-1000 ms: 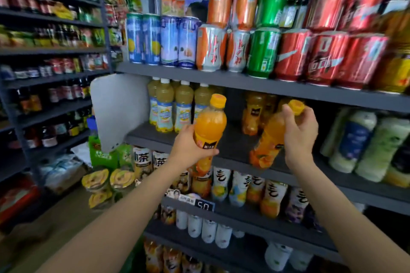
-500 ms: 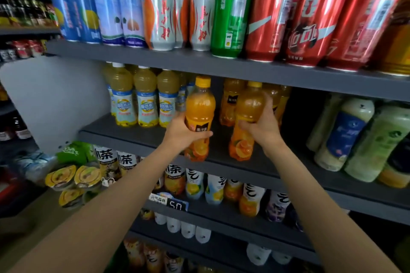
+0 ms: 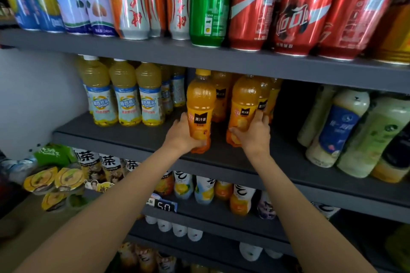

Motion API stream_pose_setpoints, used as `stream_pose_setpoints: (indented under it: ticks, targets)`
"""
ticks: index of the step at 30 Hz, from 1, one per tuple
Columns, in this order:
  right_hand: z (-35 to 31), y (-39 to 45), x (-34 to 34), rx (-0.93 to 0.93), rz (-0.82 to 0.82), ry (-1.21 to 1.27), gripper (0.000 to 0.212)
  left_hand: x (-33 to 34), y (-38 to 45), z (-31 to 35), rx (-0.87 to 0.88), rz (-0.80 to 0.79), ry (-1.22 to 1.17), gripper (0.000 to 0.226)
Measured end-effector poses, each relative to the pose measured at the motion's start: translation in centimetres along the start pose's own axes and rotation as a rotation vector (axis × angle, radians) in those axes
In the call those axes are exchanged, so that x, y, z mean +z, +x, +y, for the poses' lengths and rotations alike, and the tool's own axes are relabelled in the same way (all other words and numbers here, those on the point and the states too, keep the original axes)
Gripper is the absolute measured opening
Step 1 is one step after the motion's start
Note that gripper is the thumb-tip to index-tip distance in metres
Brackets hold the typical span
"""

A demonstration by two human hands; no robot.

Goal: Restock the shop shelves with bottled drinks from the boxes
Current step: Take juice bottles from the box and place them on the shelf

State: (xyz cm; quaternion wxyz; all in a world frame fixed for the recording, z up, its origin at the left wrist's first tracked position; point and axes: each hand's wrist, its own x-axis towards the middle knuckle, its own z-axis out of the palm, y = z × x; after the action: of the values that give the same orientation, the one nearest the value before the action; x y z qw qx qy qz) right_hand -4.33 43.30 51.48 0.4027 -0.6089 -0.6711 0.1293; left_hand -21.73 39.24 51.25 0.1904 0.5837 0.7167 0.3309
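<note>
Both orange bottles stand upright on the dark grey shelf (image 3: 155, 139). The left hand (image 3: 180, 134) wraps one bottle (image 3: 200, 104); the right hand (image 3: 255, 133) clasps the other (image 3: 244, 104). Cans (image 3: 250, 4) crowd the shelf above.

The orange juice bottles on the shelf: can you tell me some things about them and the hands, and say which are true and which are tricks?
1. Each hand grips one orange juice bottle. True: the left hand grips the left orange bottle and the right hand grips the right orange bottle.
2. Both held bottles are lying flat. False: they stand about upright on the middle shelf.
3. More orange bottles stand behind the held ones. True.
4. The green can sits on the same shelf as the orange bottles. False: it is on the shelf above.
5. The pale yellow bottles are to the right of the held ones. False: they are to the left.
</note>
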Motion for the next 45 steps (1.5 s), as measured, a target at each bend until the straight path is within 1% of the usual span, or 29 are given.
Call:
stream_pose_setpoints:
  ticks: [5, 9, 13, 16, 19, 20, 21, 23, 24, 26, 28, 29, 31, 33, 35, 36, 38, 40, 42, 45]
  targets:
    - [0.1, 0.8, 1.1, -0.018, 0.036, 0.007, 0.071, 1.1, 0.0, 1.0, 0.029, 0.084, 0.022, 0.073]
    - [-0.1, 2.0, 1.5, 0.023, -0.008, 0.005, 0.066, 2.4, 0.7, 1.8, 0.036, 0.133, 0.010, 0.072]
    - [0.6, 1.4, 1.2, 0.001, -0.017, 0.040, 0.059, 3.4, 2.1, 2.5, 0.024, 0.156, -0.023, 0.070]
    - [1.0, 0.0, 0.2, -0.120, 0.049, 0.080, 0.049, 4.3, 3.2, 2.8, 0.024, 0.163, -0.083, 0.068]
    - [0.1, -1.6, -0.5, -0.254, 0.160, 0.106, 0.036, 4.0, 3.4, 1.9, -0.008, 0.154, -0.273, 0.076]
    - [-0.6, -2.3, -0.5, -0.295, 0.184, 0.130, 0.032, 3.6, 2.7, 1.3, 0.000, 0.202, -0.336, 0.073]
    - [-1.6, -3.2, -0.2, -0.337, 0.195, 0.166, 0.029, 3.0, 1.6, 0.5, 0.025, 0.289, -0.374, 0.066]
    - [-3.7, -5.6, 1.2, -0.419, 0.156, 0.238, 0.028, 1.8, -2.2, -2.0, 0.107, 0.504, -0.369, 0.046]
    - [-4.9, -7.3, 2.4, -0.450, 0.091, 0.274, 0.028, 1.2, -4.6, -3.8, 0.126, 0.588, -0.343, 0.039]
    - [-6.9, -11.4, 5.8, -0.512, -0.093, 0.302, 0.028, 0.2, -9.9, -8.4, 0.057, 0.674, -0.285, 0.031]
    - [-8.3, -16.2, 9.6, -0.565, -0.309, 0.245, 0.029, -0.2, -15.5, -14.5, -0.115, 0.711, -0.225, 0.027]
    - [-8.5, -18.9, 11.6, -0.572, -0.443, 0.199, 0.030, -0.2, -18.5, -17.9, -0.219, 0.724, -0.199, 0.026]
    - [-8.2, -25.0, 16.0, -0.535, -0.734, 0.090, 0.034, 0.1, -25.3, -25.4, -0.445, 0.743, -0.129, 0.024]
    - [-6.5, -31.2, 20.2, -0.460, -0.979, 0.001, 0.042, 1.0, -32.7, -31.9, -0.730, 0.702, -0.098, 0.023]
    - [-4.2, -37.3, 24.0, -0.358, -1.163, -0.079, 0.044, 1.8, -39.9, -37.4, -1.028, 0.604, -0.117, 0.027]
    - [-3.1, -40.0, 25.8, -0.323, -1.242, -0.138, 0.044, 2.0, -43.1, -39.5, -1.142, 0.551, -0.134, 0.029]
    - [-0.8, -44.8, 29.1, -0.286, -1.379, -0.251, 0.047, 2.5, -48.4, -42.9, -1.291, 0.440, -0.152, 0.032]
    - [1.4, -48.4, 32.2, -0.270, -1.465, -0.334, 0.051, 2.9, -51.3, -45.5, -1.336, 0.350, -0.153, 0.034]
    - [3.6, -51.4, 35.6, -0.244, -1.537, -0.358, 0.050, 3.9, -52.3, -48.2, -1.313, 0.269, -0.150, 0.034]
    - [6.9, -55.5, 41.0, -0.225, -1.640, -0.391, 0.023, 6.9, -51.8, -52.0, -1.177, 0.139, -0.143, 0.037]
